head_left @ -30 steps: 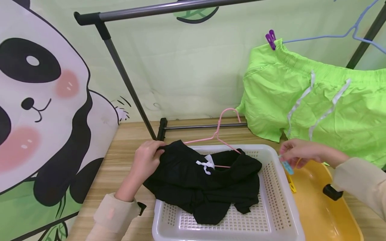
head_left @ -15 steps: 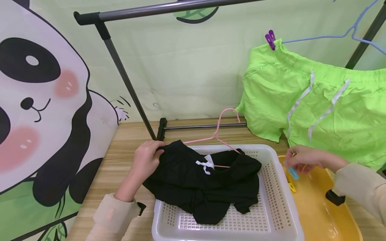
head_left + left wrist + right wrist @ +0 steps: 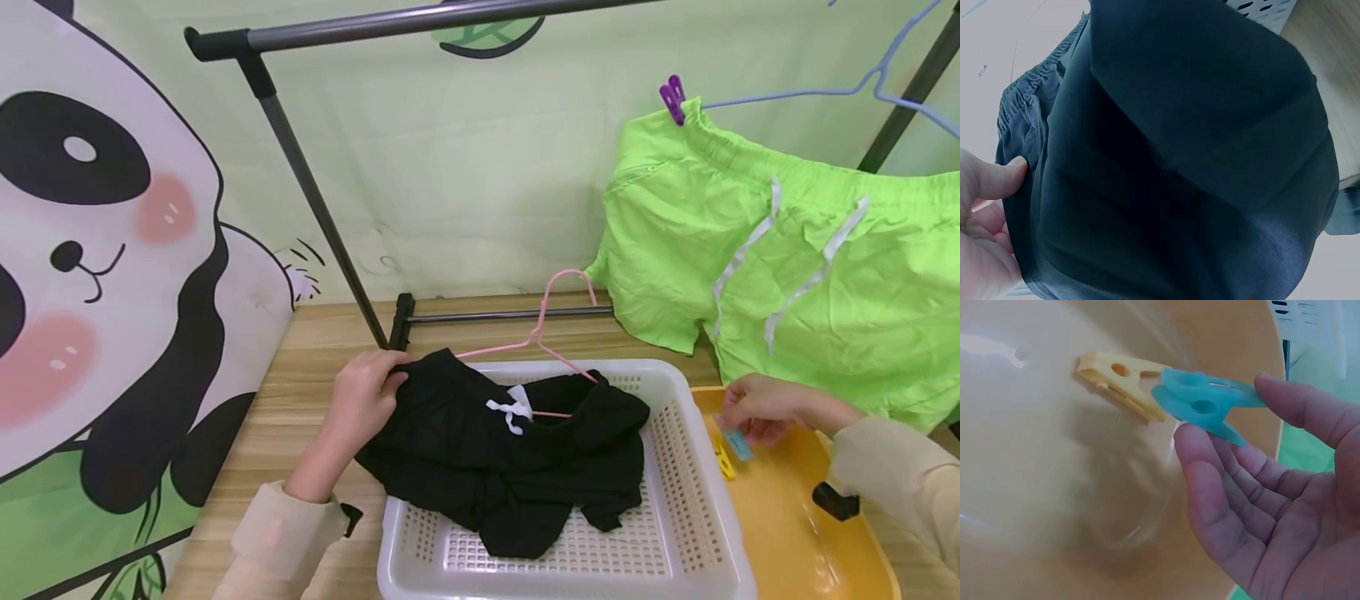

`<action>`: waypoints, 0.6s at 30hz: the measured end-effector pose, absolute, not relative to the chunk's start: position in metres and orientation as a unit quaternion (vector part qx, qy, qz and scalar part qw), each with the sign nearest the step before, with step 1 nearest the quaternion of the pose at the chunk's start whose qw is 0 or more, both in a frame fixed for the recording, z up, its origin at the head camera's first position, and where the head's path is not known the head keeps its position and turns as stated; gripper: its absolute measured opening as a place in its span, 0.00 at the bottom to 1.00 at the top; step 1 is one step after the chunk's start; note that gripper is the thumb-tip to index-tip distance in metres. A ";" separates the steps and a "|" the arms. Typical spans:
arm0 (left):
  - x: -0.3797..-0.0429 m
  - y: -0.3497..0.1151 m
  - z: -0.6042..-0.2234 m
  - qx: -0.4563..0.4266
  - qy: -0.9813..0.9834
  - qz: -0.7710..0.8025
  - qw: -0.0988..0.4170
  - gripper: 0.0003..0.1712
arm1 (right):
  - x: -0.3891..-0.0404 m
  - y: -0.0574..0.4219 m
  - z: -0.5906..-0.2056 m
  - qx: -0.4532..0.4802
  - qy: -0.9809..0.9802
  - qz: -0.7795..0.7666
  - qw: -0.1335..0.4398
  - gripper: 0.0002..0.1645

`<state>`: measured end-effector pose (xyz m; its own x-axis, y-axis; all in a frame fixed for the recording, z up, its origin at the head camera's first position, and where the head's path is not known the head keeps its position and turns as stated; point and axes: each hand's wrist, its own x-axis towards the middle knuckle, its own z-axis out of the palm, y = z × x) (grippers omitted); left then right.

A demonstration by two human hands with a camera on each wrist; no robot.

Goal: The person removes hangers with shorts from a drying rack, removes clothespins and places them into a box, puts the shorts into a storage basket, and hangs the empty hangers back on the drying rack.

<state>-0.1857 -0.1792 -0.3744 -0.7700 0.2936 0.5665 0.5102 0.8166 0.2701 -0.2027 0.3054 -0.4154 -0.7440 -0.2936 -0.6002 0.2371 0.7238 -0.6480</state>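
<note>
With thumb and fingers my left hand (image 3: 363, 397) pinches the left waist edge of black shorts (image 3: 450, 446), which have a white drawstring bow. The shorts lie over a white perforated basket (image 3: 722, 508). A pink hanger (image 3: 542, 321) runs into their waist, its hook upright behind. Dark fabric fills most of the left wrist view, the left thumb (image 3: 1005, 179) on its edge. My right hand (image 3: 776, 408) holds a light-blue clothespin (image 3: 1204, 403) between thumb and fingertips, above a yellow basin (image 3: 813, 533). A yellow clothespin (image 3: 1122, 381) lies in the basin, close by the blue one.
Lime-green shorts (image 3: 810, 283) hang at the right from a blue hanger (image 3: 787, 93), a purple clothespin (image 3: 673, 100) at their corner. A dark metal rack (image 3: 315, 200) stands behind the basket on the wooden table (image 3: 300, 417).
My right hand has moved right and slightly down from the basket's rim to over the yellow basin, carrying the blue clothespin. The left hand and the black shorts have stayed put.
</note>
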 end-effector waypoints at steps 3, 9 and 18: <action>-0.186 -0.180 -0.375 -0.220 -0.917 -0.208 0.260 0.08 | -0.202 0.306 -0.417 -0.015 0.859 -0.369 0.355 0.12; -0.187 -0.180 -0.376 -0.223 -0.916 -0.206 0.261 0.08 | -0.199 0.305 -0.423 -0.006 0.868 -0.349 0.355 0.12; -0.186 -0.179 -0.374 -0.218 -0.920 -0.207 0.251 0.08 | -0.196 0.305 -0.433 0.000 0.877 -0.318 0.359 0.11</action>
<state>-0.1861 -0.1792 -0.3744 -0.7781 0.2980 0.5530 0.5058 0.8193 0.2701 -0.1960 0.3048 -0.4329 -0.7422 -0.2277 -0.6303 0.2291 0.7977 -0.5578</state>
